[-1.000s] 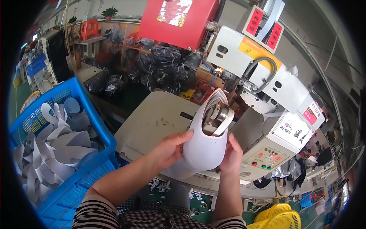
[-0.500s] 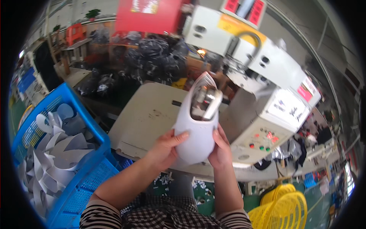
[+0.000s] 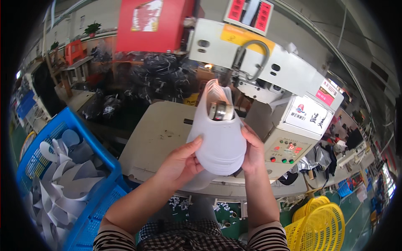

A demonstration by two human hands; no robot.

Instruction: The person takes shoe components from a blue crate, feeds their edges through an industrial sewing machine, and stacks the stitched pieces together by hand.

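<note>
Both my hands hold a pale white shoe upper (image 3: 218,144) in front of the machine, its rounded toe end toward me. Layered edges show at the toe and around the pointed far end, like several nested pieces. My left hand (image 3: 182,161) grips the left side, thumb on top and fingers curled beneath. On the opposite side my right hand (image 3: 253,150) is closed, thumb along the upper edge and its fingers partly hidden. Through the opening a round metal machine part (image 3: 221,111) is visible; I cannot tell whether it touches the upper.
A white machine head (image 3: 259,58) overhangs the work, with a control box (image 3: 293,138) at right. The beige tabletop (image 3: 157,129) lies behind my left hand. A blue basket (image 3: 90,136) of pale cut pieces stands left, yellow baskets (image 3: 322,226) lower right.
The upper now looks broader, with its layered toe edges showing more clearly. Both hands still hold its sides. My view has shifted, so the machine sits further left and lower in it.
</note>
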